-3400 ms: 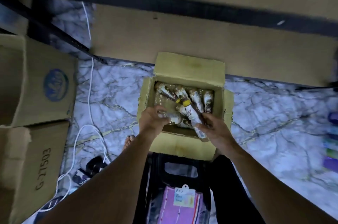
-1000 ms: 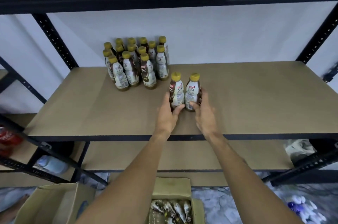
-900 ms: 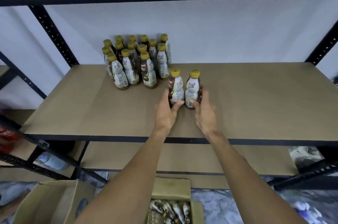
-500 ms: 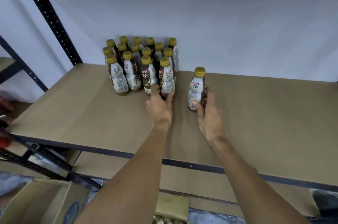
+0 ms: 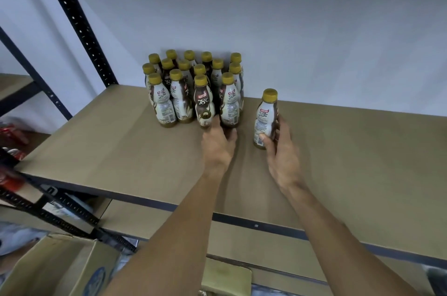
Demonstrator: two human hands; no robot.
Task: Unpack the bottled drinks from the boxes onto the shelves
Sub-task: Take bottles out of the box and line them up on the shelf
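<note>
Several yellow-capped coffee bottles [image 5: 191, 92] stand in a tight cluster at the back of the brown shelf board [image 5: 121, 145], against the white wall. My left hand [image 5: 219, 145] reaches to the cluster's front row, and its fingertips touch the base of the front-right bottle [image 5: 229, 102]. One more bottle [image 5: 265, 114] stands upright apart from the cluster, to its right. My right hand [image 5: 280, 150] grips this bottle low down, thumb in front and fingers behind.
A black perforated upright [image 5: 79, 27] rises left of the cluster. Red cans [image 5: 9, 136] sit on a neighbouring shelf at far left. An open cardboard box [image 5: 60, 269] stands at bottom left, and another box's flap [image 5: 227, 276] shows below the shelf edge.
Both bottles came out of the box and up onto the shelf. My left hand slid its bottle left into the cluster's front row. My right hand still holds the other bottle apart.
</note>
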